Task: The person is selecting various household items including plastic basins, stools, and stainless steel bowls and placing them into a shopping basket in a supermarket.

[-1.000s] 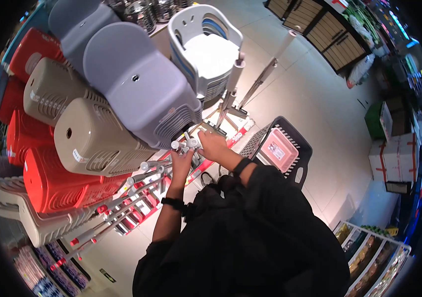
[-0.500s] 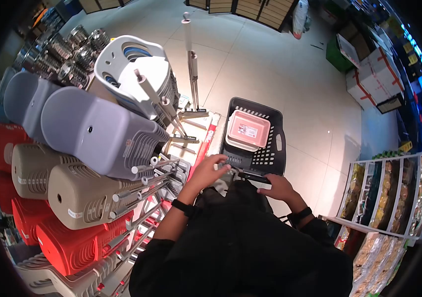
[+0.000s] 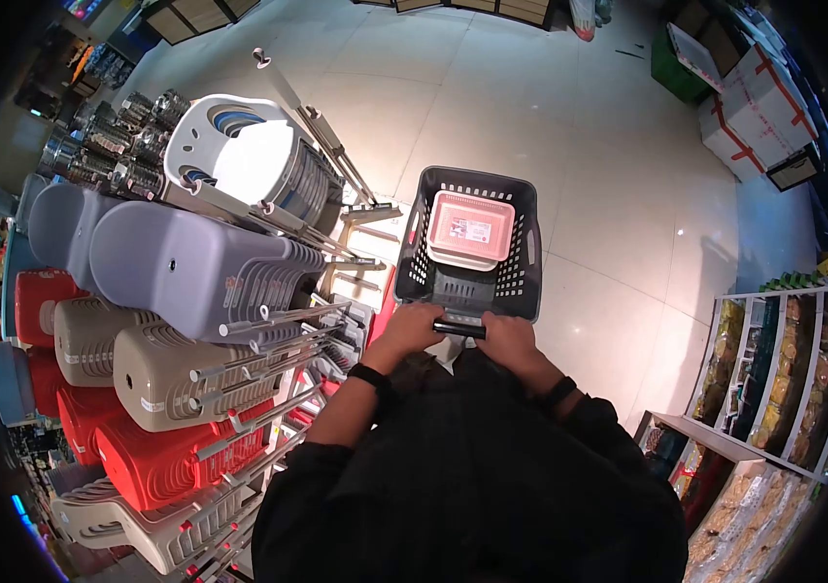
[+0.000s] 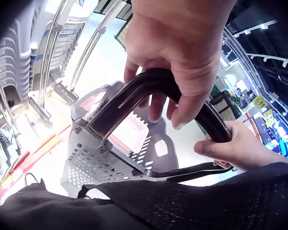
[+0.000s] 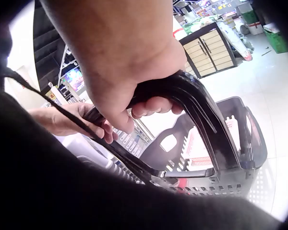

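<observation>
In the head view my left hand (image 3: pixel 409 330) grips one end of the black handle (image 3: pixel 459 329) of a shopping basket, and my right hand (image 3: pixel 511 342) grips the other end. The dark grey perforated basket (image 3: pixel 533 277) stands on the floor just ahead of my body. Inside lie a pink plastic tray (image 3: pixel 467 219) with a white label and a pale container (image 3: pixel 462 259) beneath it. In the left wrist view, the fingers of my left hand (image 4: pixel 170 62) curl round the handle's bend. The right wrist view has my right hand (image 5: pixel 129 67) wrapped round the opposite bend.
To the left stand stacked purple (image 3: pixel 205 267), beige (image 3: pixel 166 374) and red stools (image 3: pixel 152 462), with metal poles (image 3: pixel 268 374) jutting toward me. White chairs (image 3: pixel 258 160) are stacked further ahead. A goods rack (image 3: pixel 768 379) is at right; taped boxes (image 3: pixel 759 112) sit beyond it.
Both hands have left the pole ends beside the stools, moved right to the basket, and now grip its handle. The view has swung right, bringing the basket in front of me.
</observation>
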A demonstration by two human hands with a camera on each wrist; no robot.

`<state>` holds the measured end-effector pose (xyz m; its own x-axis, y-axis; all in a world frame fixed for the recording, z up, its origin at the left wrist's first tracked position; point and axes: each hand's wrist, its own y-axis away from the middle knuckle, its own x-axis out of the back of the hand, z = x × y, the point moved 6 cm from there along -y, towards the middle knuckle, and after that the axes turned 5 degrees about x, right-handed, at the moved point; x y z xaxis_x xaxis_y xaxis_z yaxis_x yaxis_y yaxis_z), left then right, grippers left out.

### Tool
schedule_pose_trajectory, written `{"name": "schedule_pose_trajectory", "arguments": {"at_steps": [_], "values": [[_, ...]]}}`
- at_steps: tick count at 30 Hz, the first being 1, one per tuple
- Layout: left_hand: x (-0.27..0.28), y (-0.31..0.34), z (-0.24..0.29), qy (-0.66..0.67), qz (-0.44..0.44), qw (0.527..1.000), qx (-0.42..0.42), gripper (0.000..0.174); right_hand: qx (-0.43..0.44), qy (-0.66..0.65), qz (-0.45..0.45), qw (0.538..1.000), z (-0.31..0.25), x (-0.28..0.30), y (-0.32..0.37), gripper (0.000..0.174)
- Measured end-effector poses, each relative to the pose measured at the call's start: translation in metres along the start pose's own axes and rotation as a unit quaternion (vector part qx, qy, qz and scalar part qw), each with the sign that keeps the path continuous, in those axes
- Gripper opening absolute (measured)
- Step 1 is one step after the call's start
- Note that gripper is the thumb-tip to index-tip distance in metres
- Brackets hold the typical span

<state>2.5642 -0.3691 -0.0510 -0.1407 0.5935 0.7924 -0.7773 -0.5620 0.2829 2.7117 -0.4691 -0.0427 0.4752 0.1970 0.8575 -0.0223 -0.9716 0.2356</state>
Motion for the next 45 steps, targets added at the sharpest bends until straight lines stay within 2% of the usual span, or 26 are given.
{"name": "schedule_pose_trajectory", "arguments": {"at_steps": [2,5,8,10,12,15,20,22,25,29,36,39,41,42,44,45], "values": [[0.0,-0.01,0.003,0.003,0.021,1.0,-0.014,0.022,-0.002,-0.001,-0.007,1.0,0.009,0.006,-0.01,0.029],[0.011,-0.025,0.008,-0.022,0.117,0.993,0.008,0.019,0.001,0.016,-0.011,1.0,0.025,0.012,-0.028,0.028],[0.014,-0.04,0.008,-0.032,0.123,0.992,0.027,0.019,0.009,0.016,0.0,1.0,0.03,0.022,-0.041,0.029],[0.019,-0.046,0.008,-0.041,0.132,0.99,0.032,0.018,-0.017,0.019,0.001,1.0,0.034,0.033,-0.047,0.029],[0.025,-0.053,0.009,-0.021,0.15,0.989,0.002,0.017,-0.017,0.019,-0.02,0.999,0.035,0.036,-0.055,0.029],[0.031,-0.063,0.008,-0.002,0.144,0.989,-0.013,0.016,-0.059,0.012,-0.017,0.998,0.037,0.047,-0.062,0.028],[0.033,-0.093,-0.002,0.016,0.144,0.989,-0.014,0.014,-0.061,0.035,0.011,0.997,0.046,0.059,-0.083,0.027],[0.034,-0.107,-0.003,0.022,0.099,0.995,-0.014,0.017,-0.083,0.045,0.013,0.995,0.053,0.064,-0.093,0.026],[0.044,-0.123,-0.004,0.038,0.08,0.996,-0.016,0.015,-0.118,0.063,-0.006,0.991,0.059,0.071,-0.107,0.026],[0.048,-0.144,-0.009,0.04,0.043,0.998,-0.003,0.014,-0.119,0.066,0.0,0.991,0.068,0.076,-0.123,0.027],[0.059,-0.166,-0.016,0.043,0.1,0.994,-0.006,0.014,-0.121,0.079,-0.01,0.989,0.071,0.089,-0.148,0.028],[0.062,-0.173,-0.019,0.045,0.08,0.995,0.027,0.014,-0.114,0.085,-0.014,0.99,0.074,0.09,-0.155,0.028],[0.063,-0.173,-0.02,0.058,0.045,0.997,0.013,0.029,-0.103,0.081,-0.015,0.991,0.078,0.091,-0.158,0.031],[0.066,-0.169,-0.023,0.061,0.054,0.996,0.025,0.029,-0.091,0.084,-0.023,0.992,0.078,0.092,-0.158,0.037],[0.077,-0.145,-0.035,0.139,0.109,0.984,0.027,0.051,-0.085,0.035,-0.089,0.992,0.068,0.099,-0.164,0.043],[0.093,-0.125,-0.043,0.183,0.095,0.977,0.052,0.065,-0.068,0.037,-0.099,0.992,0.068,0.096,-0.169,0.043]]}}
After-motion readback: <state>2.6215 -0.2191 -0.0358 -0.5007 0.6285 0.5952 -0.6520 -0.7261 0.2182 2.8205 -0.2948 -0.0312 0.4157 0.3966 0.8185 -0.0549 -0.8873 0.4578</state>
